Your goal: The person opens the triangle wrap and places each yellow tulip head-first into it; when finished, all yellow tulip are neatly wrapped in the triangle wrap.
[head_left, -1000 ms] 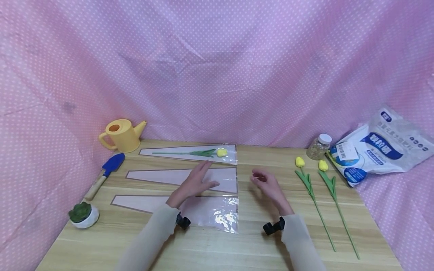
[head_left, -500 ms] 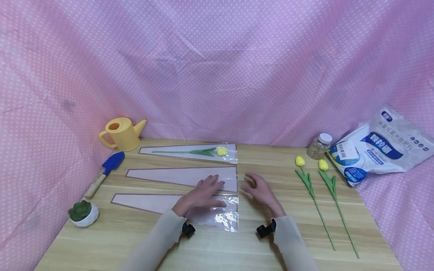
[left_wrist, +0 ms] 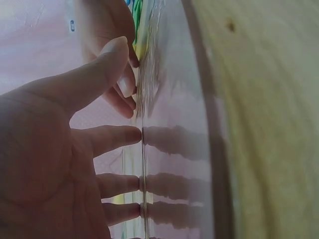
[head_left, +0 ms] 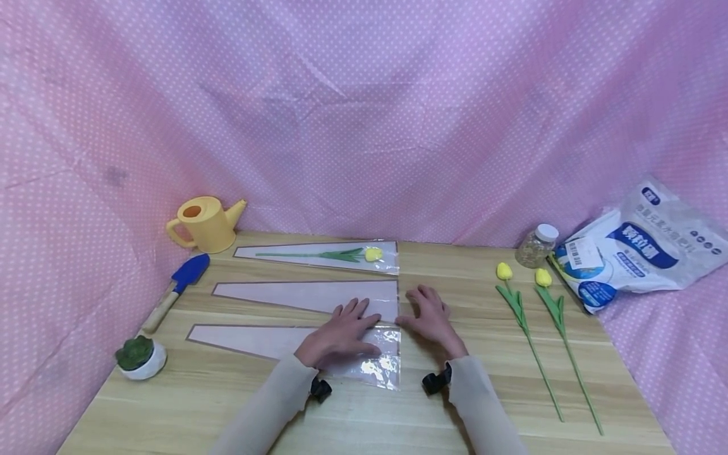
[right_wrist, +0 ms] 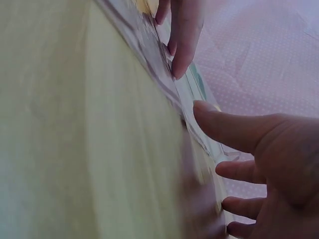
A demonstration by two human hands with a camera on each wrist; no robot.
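Observation:
Three clear tapered flower sleeves with brown-edged borders lie one behind another. A yellow tulip (head_left: 345,254) is in the back sleeve (head_left: 388,264). My left hand (head_left: 338,333) has its fingers spread, with the fingertips touching the middle sleeve (head_left: 296,296) near its wide end; its palm is over the front sleeve (head_left: 239,337). At the wide edge of the middle sleeve is my right hand (head_left: 432,321), thumb at the edge and other fingertips on the table beside it. In the right wrist view, the thumb (right_wrist: 234,127) is separated from the other fingers.
Two yellow tulips (head_left: 515,304) (head_left: 554,308) lie at the right. Behind them are a lidded glass jar (head_left: 536,248) and a white bag (head_left: 637,249). At the left are a yellow watering can (head_left: 209,226), a blue trowel (head_left: 188,273) and a potted succulent (head_left: 142,359).
My left hand has come down and toward me onto the middle sleeve. My right hand has moved left, to that sleeve's wide edge. The tulips and sleeves have not moved.

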